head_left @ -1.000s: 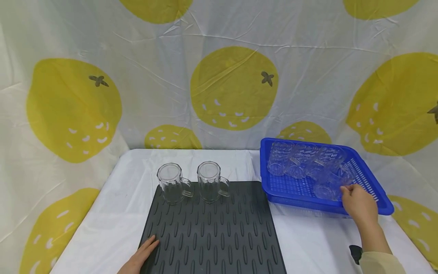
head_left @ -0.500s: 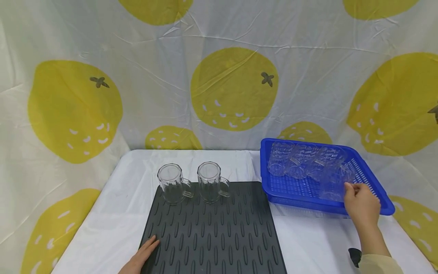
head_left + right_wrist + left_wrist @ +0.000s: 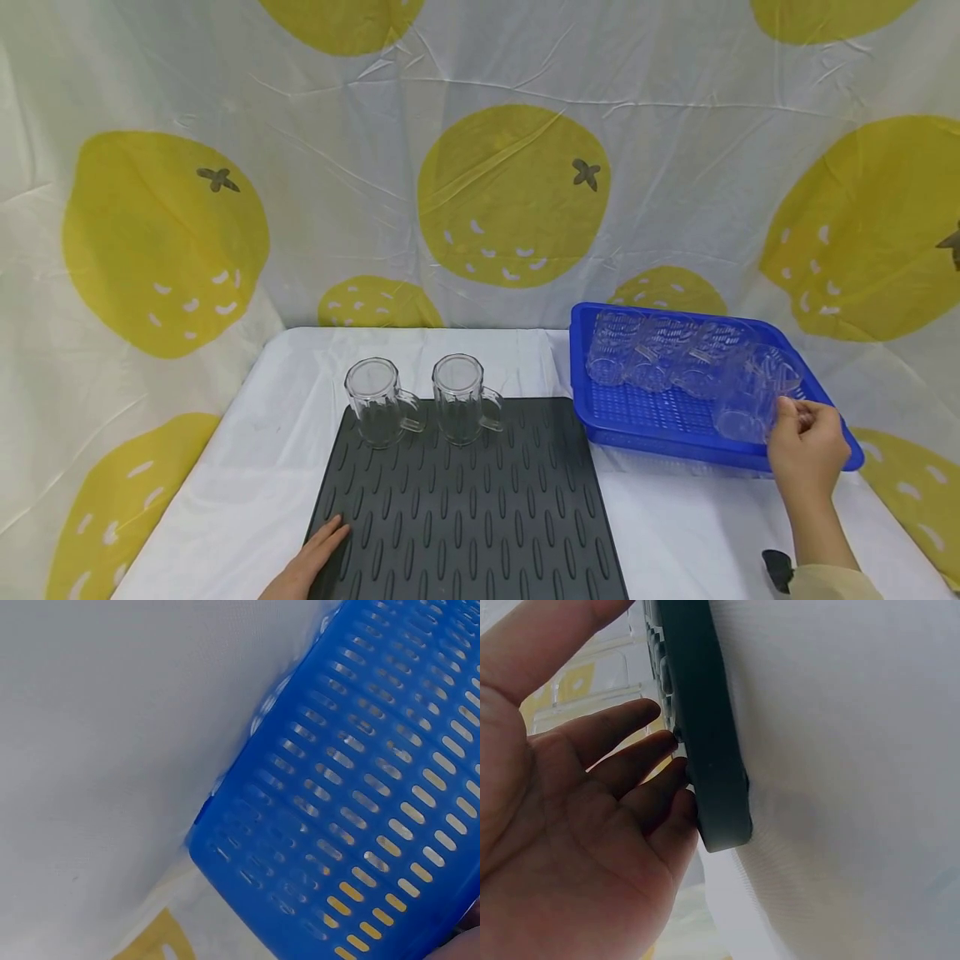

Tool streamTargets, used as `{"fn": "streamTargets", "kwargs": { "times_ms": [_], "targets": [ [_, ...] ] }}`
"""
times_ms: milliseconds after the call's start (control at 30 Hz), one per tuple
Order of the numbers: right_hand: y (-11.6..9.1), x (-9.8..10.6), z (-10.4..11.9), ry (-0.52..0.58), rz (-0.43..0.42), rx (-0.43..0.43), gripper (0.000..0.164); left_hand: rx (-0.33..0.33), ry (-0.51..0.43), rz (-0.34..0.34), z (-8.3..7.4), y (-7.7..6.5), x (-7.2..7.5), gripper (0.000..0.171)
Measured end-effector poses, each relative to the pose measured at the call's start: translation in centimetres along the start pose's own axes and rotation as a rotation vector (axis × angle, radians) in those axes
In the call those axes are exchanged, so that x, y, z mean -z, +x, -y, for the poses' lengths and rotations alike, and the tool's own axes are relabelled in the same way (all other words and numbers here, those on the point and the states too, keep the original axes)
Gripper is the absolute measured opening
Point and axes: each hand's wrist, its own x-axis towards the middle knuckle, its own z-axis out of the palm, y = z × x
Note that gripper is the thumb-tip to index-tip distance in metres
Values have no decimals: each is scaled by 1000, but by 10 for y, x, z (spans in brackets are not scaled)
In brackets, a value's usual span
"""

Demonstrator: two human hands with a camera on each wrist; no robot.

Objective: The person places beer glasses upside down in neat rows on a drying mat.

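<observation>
My right hand (image 3: 808,446) pinches the handle of a clear glass mug (image 3: 742,400) at the front right of the blue plastic basket (image 3: 675,450). Beside it, several more glass mugs (image 3: 648,354) lie on their sides along the basket's back. In the right wrist view, only a sliver of the hand (image 3: 463,946) shows at the bottom right, by the slotted basket wall. My left hand (image 3: 309,560) rests with extended fingers on the left edge of the dark ribbed mat (image 3: 465,517). Two glass mugs (image 3: 377,404) stand at the mat's back left, handles to the right.
A white cloth (image 3: 217,467) covers the table under mat and basket. Behind hangs a curtain (image 3: 517,200) printed with yellow lemons. A small black object (image 3: 777,570) lies near the right sleeve.
My right hand has moved a little to the right with the mug, which has shifted right and turned within the basket. The left hand and the two standing mugs have stayed put.
</observation>
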Motion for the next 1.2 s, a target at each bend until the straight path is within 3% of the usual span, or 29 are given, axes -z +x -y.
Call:
{"fn": "streamTargets", "kwargs": {
  "times_ms": [133, 233, 367, 533, 733, 967, 1067, 1200],
  "targets": [
    [-3, -1, 1, 53, -45, 23, 38, 78, -70, 65, -5, 1, 3, 76],
    [-4, -2, 5, 98, -91, 60, 36, 207, -125, 133, -14, -1, 6, 87],
    [-6, -2, 12, 141, -133, 88, 31, 277, -91, 148, -23, -4, 6, 97],
    [-7, -1, 19, 200, -192, 120, 6, 250, -63, 114, -24, -4, 5, 96],
    [-9, 2, 27, 265, -223, 164, 19, 143, -113, 90, -16, -1, 7, 83],
    [-14, 7, 40, 309, -219, 170, 13, 197, -166, 149, -17, -2, 9, 85],
    [-18, 9, 47, 331, -213, 179, 11, 102, -119, 95, -12, -1, 7, 78],
    [-22, 13, 55, 374, -204, 203, 13, 33, -28, 28, -5, 0, 3, 71]
  ]
}}
